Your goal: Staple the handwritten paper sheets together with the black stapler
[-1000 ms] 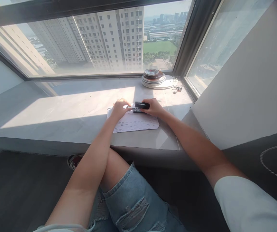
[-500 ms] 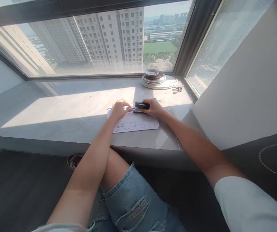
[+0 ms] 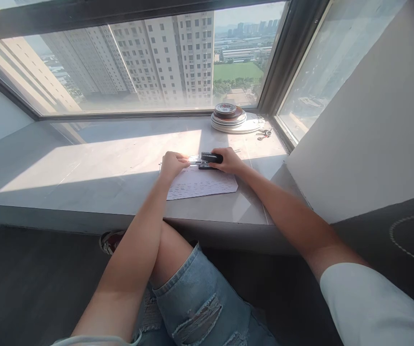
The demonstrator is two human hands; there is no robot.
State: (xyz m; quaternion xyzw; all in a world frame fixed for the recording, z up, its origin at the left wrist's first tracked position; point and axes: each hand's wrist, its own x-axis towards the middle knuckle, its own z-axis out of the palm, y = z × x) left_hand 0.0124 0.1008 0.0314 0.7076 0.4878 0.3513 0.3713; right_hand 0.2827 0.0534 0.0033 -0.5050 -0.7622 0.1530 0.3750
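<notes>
A black stapler lies over lined, printed sheets of paper on the windowsill. My right hand is closed around its right end. From the stapler's left end sticks out a thin, shiny metal slide. The fingertips of my left hand pinch the outer end of this slide. Glare and small size hide whether staples sit in it.
Behind the hands, a stack of plates stands by the window, with keys to its right. The pale sill ends at a front edge above my crossed legs. A white wall closes off the right side.
My left hand has moved a little to the left, away from the stapler, and more of the metal slide now shows between the hands. My right hand keeps its hold.
</notes>
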